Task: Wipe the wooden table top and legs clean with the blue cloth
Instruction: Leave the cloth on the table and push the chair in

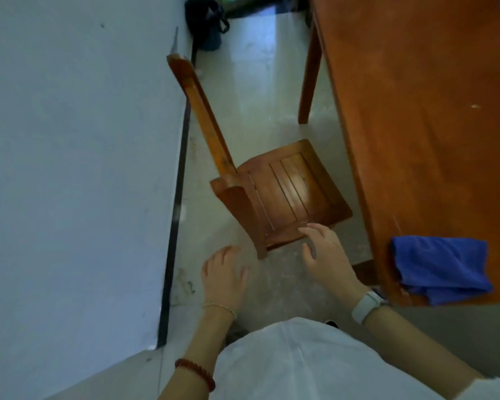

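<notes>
A white garment (315, 362) fills the bottom of the view, right under the camera, and both bare forearms reach forward from it. The left forearm carries a red bead bracelet (197, 372) near the elbow side and a thin gold bracelet (220, 308) at the wrist. The left hand (223, 272) hangs palm down over the pale tiled floor (260, 96), fingers loosely spread and holding nothing. The right wrist wears a white watch band (365, 306). The right hand (326, 249) is also spread and empty, its fingertips at the near edge of the seat of a small wooden chair (283, 192); whether they actually touch the wood cannot be told.

The chair stands on the floor between a white wall (70, 168) on the left and the wooden surface (430, 125) on the right, its tall back leaning toward the wall. The blue cloth (442, 268) lies crumpled on the near corner of the surface, just right of the right wrist, apart from both hands. One table leg (311, 73) shows farther away, standing on the tiles. A dark bag (207, 21) sits on the floor by the wall at the far end, blurred.
</notes>
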A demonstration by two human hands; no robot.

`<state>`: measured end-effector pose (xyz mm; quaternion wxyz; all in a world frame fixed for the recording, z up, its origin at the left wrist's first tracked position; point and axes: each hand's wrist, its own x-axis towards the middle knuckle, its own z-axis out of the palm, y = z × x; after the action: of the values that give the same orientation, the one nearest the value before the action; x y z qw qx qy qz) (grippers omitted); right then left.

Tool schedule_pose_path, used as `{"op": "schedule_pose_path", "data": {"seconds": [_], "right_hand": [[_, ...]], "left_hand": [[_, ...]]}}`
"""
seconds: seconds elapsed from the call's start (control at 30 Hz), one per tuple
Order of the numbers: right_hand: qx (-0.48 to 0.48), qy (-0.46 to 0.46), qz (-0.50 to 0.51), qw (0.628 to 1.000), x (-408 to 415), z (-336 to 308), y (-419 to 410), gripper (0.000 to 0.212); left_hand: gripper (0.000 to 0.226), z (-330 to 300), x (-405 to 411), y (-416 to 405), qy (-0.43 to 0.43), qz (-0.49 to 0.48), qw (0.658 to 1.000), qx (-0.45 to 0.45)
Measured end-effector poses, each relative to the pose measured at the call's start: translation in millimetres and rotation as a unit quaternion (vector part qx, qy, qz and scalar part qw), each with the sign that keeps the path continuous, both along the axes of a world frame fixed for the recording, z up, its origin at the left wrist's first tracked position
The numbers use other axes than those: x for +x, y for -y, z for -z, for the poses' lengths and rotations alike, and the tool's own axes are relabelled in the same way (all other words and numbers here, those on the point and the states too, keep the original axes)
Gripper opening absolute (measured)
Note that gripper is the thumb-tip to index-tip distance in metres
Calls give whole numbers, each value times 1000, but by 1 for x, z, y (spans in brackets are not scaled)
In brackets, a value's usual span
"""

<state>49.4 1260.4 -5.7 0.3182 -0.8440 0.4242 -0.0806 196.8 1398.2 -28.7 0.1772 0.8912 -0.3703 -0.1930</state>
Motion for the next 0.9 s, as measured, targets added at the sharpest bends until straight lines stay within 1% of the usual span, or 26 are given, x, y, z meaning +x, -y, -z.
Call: {"op": "schedule_pose_path", "data": {"seconds": [0.1,0.17,0.23,0.27,0.37,0.4,0.43,0.5,0.57,0.7,0.83,0.9], "right_hand": [[10,72,57,996,61,-21,-8,31],[9,130,95,987,101,-40,-8,28],[6,169,127,977,135,-61,-2,26],[27,177,140,974,150,-72,3,27],[163,210,173,948,179,-98,22,22],[186,216,176,942,185,-105,30,20],[180,207,173,946,191,-109,39,19],[138,167,163,962,204,-112,55,23],[121,128,145,974,218,-108,65,27],[131,94,112,981,250,-88,86,33],[152,64,133,977,267,-77,93,34],[157,34,149,976,268,-72,94,35]], "left_hand": [[56,-11,66,-24,-20,-25,997,-68],[48,-23,114,-28,-6,-19,994,-103],[43,-38,158,-21,15,-4,991,-130],[42,-45,178,-14,29,7,990,-138],[41,-63,223,19,50,54,982,-175],[41,-69,233,34,52,73,977,-191],[42,-74,242,49,58,93,972,-207],[45,-83,256,81,68,131,961,-232],[43,-87,267,110,81,168,951,-248],[34,-86,287,171,128,235,930,-250],[31,-87,300,209,150,323,904,-237],[30,-88,303,223,145,370,890,-223]]}}
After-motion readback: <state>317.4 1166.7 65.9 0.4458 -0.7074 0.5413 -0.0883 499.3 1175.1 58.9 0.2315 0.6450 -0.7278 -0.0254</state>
